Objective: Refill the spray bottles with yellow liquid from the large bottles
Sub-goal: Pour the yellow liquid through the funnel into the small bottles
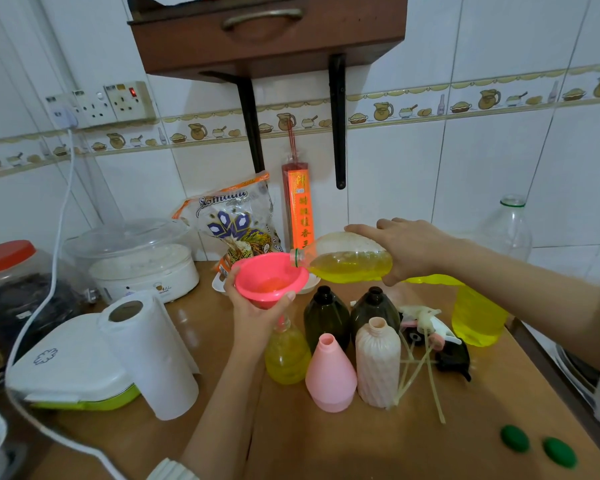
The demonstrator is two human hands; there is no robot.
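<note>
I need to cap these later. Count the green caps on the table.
2. Both green caps lie at the table's front right corner, side by side: one to the left, the other to its right. More may be hidden behind the bottles.

The right hand grips a large bottle tipped on its side, fingers spread over the top, yellow liquid pooled along the lower wall. Its green-ringed mouth rests over the rim of a pink funnel, just beyond the fingertips of the left hand, which cups the funnel from below. Under that palm the funnel's spout enters a clear spray bottle partly full of yellow. Beside it stand two dark bottles, a pink cone-shaped bottle and a pale ribbed bottle, all uncapped. Below the right wrist lie loose spray heads; two green caps sit on the wooden table.
</note>
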